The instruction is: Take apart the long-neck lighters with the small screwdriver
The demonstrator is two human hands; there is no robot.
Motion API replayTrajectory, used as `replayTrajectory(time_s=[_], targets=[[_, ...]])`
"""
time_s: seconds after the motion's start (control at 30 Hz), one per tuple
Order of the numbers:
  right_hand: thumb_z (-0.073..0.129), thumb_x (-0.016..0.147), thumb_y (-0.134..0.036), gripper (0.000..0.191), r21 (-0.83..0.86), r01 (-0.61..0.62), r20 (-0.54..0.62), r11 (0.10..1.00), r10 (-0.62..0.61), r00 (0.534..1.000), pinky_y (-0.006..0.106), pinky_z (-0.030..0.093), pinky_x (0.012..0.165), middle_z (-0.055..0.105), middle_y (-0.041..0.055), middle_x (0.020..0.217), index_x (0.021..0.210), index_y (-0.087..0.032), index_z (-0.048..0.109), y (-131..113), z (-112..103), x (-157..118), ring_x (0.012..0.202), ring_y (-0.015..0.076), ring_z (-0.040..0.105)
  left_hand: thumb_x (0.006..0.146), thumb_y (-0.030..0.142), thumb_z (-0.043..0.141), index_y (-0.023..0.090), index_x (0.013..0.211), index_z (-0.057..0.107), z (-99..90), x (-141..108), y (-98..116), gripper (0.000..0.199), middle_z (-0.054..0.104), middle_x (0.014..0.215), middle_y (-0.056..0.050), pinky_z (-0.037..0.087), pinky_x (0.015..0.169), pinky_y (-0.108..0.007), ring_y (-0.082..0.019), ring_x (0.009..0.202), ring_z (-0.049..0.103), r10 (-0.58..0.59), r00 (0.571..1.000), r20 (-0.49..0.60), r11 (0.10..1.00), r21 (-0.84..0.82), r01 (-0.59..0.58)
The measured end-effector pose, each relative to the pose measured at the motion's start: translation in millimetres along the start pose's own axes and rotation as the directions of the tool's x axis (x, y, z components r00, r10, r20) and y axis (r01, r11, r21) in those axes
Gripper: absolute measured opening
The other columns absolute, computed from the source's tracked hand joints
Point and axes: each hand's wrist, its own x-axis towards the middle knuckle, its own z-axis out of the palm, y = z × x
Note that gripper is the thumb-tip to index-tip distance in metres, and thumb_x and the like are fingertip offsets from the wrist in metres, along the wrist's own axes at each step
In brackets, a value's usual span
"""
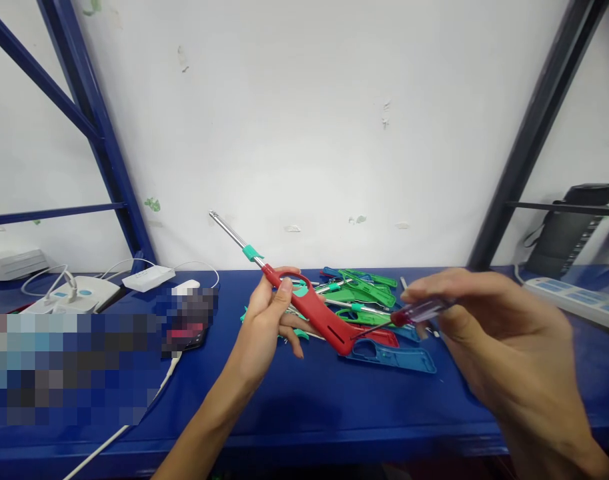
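My left hand (264, 320) is closed around a red long-neck lighter (321, 317), its metal tube slanting up to the left with a green sleeve on it. Pinched in my right hand (504, 347) is a screwdriver (419, 310) with a clear and dark red handle. Its thin shaft points left, with the tip at the lower end of the lighter's red body; I cannot tell whether they touch. Behind and below lie green lighter casings (369, 290), a blue casing half (394, 355), a red casing half (379, 335) and several metal tubes with green parts.
The blue table (294, 413) meets a white wall. At left are a phone (191, 337), white cables, a white box (149, 278) and a power strip (81, 293). Another power strip (579, 303) lies at right, before a dark bag (559, 233). Blue frame posts (94, 133) rise at both sides.
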Motion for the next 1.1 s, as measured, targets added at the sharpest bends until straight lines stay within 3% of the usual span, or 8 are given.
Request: replayTrajectory(time_s=[0.13, 0.27, 0.43, 0.5, 0.6, 0.77, 0.93, 1.1], targets=[[0.073, 0.094, -0.025, 0.009, 0.065, -0.007, 0.113, 0.998, 0.000, 0.994, 0.031, 0.061, 0.073, 0.075, 0.0034, 0.108, 0.097, -0.033, 0.078, 5, 2, 5, 0.100, 0.0215, 0.070, 0.092, 0.052, 0.064, 0.020, 0.124, 0.048, 1.0, 2, -4, 0.048, 0.077, 0.092, -0.010, 0.048, 0.034, -0.019, -0.024, 0.060, 0.078, 0.001, 1.000, -0.004, 1.000, -0.006, -0.001], [0.087, 0.080, -0.023, 0.013, 0.128, 0.085, 0.025, 0.988, -0.089, 0.996, 0.031, 0.058, 0.068, 0.071, 0.0016, 0.088, 0.085, -0.031, 0.077, 12, 6, 11, 0.086, 0.0194, 0.065, 0.090, 0.055, 0.067, 0.020, 0.125, 0.049, 1.5, 3, -9, 0.053, 0.077, 0.093, -0.010, 0.049, 0.034, -0.020, -0.025, 0.060, 0.077, -0.014, 1.000, 0.009, 0.999, -0.034, 0.015], [0.072, 0.095, -0.017, 0.028, 0.114, 0.029, 0.083, 0.993, -0.039, 0.996, 0.027, 0.057, 0.058, 0.078, 0.0010, 0.097, 0.113, -0.037, 0.076, 16, 0, 7, 0.084, 0.0182, 0.071, 0.090, 0.053, 0.067, 0.020, 0.128, 0.049, 2.5, 3, -10, 0.053, 0.075, 0.095, -0.010, 0.048, 0.032, -0.020, -0.025, 0.062, 0.078, -0.037, 0.999, -0.003, 0.999, -0.035, 0.037], [0.068, 0.097, -0.018, 0.024, 0.071, 0.011, 0.101, 0.997, -0.018, 0.995, 0.030, 0.060, 0.066, 0.078, 0.0029, 0.104, 0.113, -0.035, 0.076, 14, -1, 6, 0.093, 0.0202, 0.072, 0.091, 0.051, 0.066, 0.020, 0.128, 0.049, 3.7, 2, -8, 0.052, 0.075, 0.095, -0.010, 0.048, 0.033, -0.019, -0.024, 0.063, 0.078, -0.046, 0.999, -0.013, 0.998, -0.037, 0.045], [0.077, 0.090, -0.021, 0.011, 0.024, 0.069, 0.064, 0.997, -0.071, 0.995, 0.033, 0.059, 0.083, 0.073, 0.0043, 0.101, 0.095, -0.031, 0.077, 8, 3, 8, 0.110, 0.0230, 0.064, 0.091, 0.052, 0.067, 0.021, 0.127, 0.049, 5.4, 1, -6, 0.051, 0.075, 0.096, -0.010, 0.047, 0.033, -0.019, -0.024, 0.064, 0.078, -0.053, 0.999, -0.009, 0.997, -0.056, 0.052], [0.077, 0.088, -0.013, 0.017, -0.023, 0.102, 0.045, 0.995, -0.101, 0.994, 0.028, 0.055, 0.066, 0.064, 0.0016, 0.082, 0.088, -0.030, 0.076, 2, 8, 11, 0.084, 0.0188, 0.060, 0.093, 0.050, 0.064, 0.021, 0.128, 0.047, 5.1, 2, -6, 0.048, 0.074, 0.099, -0.011, 0.046, 0.033, -0.018, -0.025, 0.066, 0.079, -0.048, 0.999, -0.014, 0.997, -0.059, 0.047], [0.071, 0.095, -0.017, 0.020, -0.130, 0.106, 0.028, 0.986, -0.104, 0.994, 0.029, 0.062, 0.075, 0.076, 0.0015, 0.095, 0.107, -0.032, 0.077, 3, 9, 8, 0.086, 0.0180, 0.071, 0.093, 0.048, 0.064, 0.020, 0.130, 0.047, 1.9, 2, -6, 0.049, 0.074, 0.098, -0.011, 0.044, 0.032, -0.018, -0.025, 0.067, 0.079, -0.043, 0.998, -0.045, 0.999, -0.033, 0.041], [0.069, 0.096, -0.020, 0.018, -0.157, 0.092, -0.041, 0.983, -0.100, 0.994, 0.035, 0.062, 0.082, 0.074, 0.0045, 0.112, 0.109, -0.031, 0.074, 4, 14, 8, 0.107, 0.0238, 0.069, 0.095, 0.049, 0.062, 0.020, 0.129, 0.047, 1.8, 1, -5, 0.047, 0.074, 0.099, -0.012, 0.044, 0.032, -0.017, -0.025, 0.067, 0.079, -0.047, 0.999, -0.023, 0.998, -0.036, 0.046]])
